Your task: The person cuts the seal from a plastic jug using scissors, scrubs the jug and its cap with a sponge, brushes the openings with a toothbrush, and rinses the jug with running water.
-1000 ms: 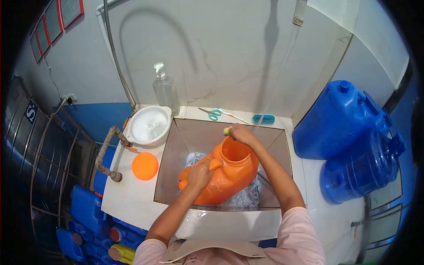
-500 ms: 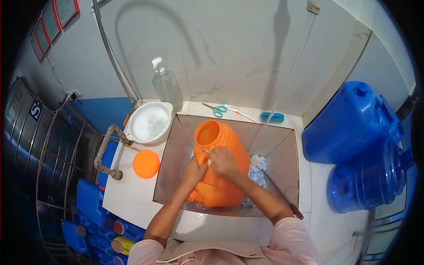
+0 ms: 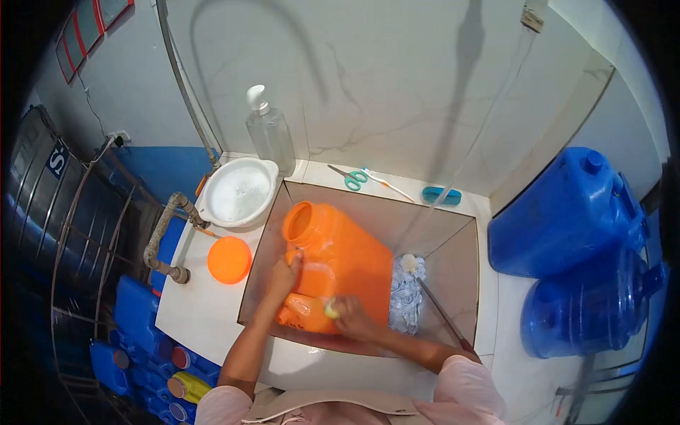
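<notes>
An orange jug with an open mouth leans in the sink basin, its mouth toward the upper left. My left hand is wrapped round the jug's handle near the mouth. Lower down, my right hand presses a small yellow sponge to the jug's side. Light suds show on the orange surface. Right of the jug, a patterned cloth lies on the basin floor, with a long-handled brush resting across it. A thin stream of water falls into the basin.
On the left counter stand a white basin of suds, an orange lid and a pump bottle. Scissors, a toothbrush and a teal brush line the back ledge. Blue containers stand at right.
The jug has turned, and its mouth has moved left. My right hand has gone from the rim down to the jug's lower side with the sponge. My left hand remains on the handle.
</notes>
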Tool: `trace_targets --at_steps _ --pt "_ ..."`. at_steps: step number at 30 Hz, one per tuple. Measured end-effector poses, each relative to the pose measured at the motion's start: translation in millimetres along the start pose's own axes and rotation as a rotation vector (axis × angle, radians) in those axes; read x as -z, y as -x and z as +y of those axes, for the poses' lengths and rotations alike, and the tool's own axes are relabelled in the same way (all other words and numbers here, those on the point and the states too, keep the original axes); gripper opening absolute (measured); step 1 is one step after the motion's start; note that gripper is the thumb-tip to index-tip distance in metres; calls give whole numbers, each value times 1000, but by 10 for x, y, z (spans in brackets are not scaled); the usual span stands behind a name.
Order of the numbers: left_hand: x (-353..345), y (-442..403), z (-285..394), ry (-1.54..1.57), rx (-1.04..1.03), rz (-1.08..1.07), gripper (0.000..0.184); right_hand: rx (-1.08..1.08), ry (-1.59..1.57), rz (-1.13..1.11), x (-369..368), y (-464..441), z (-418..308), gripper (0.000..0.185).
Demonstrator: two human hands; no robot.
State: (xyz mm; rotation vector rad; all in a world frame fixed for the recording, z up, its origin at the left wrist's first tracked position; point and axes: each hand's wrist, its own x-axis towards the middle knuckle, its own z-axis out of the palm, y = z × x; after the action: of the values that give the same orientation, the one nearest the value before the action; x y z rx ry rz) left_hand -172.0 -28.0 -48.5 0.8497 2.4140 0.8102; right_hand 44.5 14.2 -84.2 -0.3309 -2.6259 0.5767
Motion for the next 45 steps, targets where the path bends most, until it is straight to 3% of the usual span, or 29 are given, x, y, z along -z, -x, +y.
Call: trace_targets --at_steps 2,4,6,8,10,11,12,14,16,18,20,22,24,26,27,29,31,33,35,37,38,39,41,45 --pt "-5 -51 -191 49 40 3 65 121 -188 156 -396 208 27 30" --pt "-79 -166 -414 74 46 11 64 277 279 151 -281 -320 29 22" --pt "-112 -177 -490 84 47 16 64 -251 6 214 -466 -829 521 13" --pt "-55 -181 -438 133 111 -20 63 -600 -316 395 -741 -706 1226 8" --pt "7 -135 -333 100 138 -28 63 -555 83 420 -1086 -14 1639 13" --pt "23 -116 -272 76 165 -30 63 -637 -85 330 -1090 325 1469 11" --pt "55 -131 -217 89 162 -26 63 -601 -249 271 -1038 530 1116 11" --pt "67 -94 -210 78 151 -31 62 -210 -451 277 -803 402 407 15" --pt "-10 -72 -335 86 162 -21 61 25 -87 369 -471 -300 83 19" --pt "19 -97 -339 86 158 13 60 -273 -28 216 -791 -889 640 25" --pt "61 -31 -240 103 175 4 59 -301 -343 371 -505 -1227 1194 26" --pt "64 -28 -181 92 187 -3 60 -551 -667 499 -736 -807 1809 29" --pt "79 -53 -203 68 195 -11 60 -615 -426 424 -885 65 1992 38" --pt "31 -73 -245 95 213 -2 61 -1041 -276 224 -1035 607 1464 50" --pt "13 -75 -268 94 220 -9 61 -936 -259 103 -990 792 1046 59" --pt "-3 -93 -302 78 161 15 62 -504 -259 161 -1151 852 471 56" --pt "-62 -119 -393 96 202 -21 62 -99 -192 70 -574 -29 237 54" --pt "-31 -126 -401 105 241 -40 62 -68 57 120 -475 -787 545 45" --pt "8 -85 -314 90 239 -40 62 -250 -293 403 -498 -1220 1198 30" --pt "4 -49 -254 69 226 -23 61 -685 -604 339 -871 -738 2142 28" --pt "37 -52 -238 43 210 -5 61 -967 -402 313 -743 -491 2139 32" --pt "52 -76 -259 40 202 3 61 -861 -471 437 -692 -193 2049 32" --pt "-11 -99 -316 55 190 19 59 -997 -338 378 -1350 581 2133 40" --pt "22 -47 -198 131 125 -30 57 -592 -283 300 -863 216 607 51"
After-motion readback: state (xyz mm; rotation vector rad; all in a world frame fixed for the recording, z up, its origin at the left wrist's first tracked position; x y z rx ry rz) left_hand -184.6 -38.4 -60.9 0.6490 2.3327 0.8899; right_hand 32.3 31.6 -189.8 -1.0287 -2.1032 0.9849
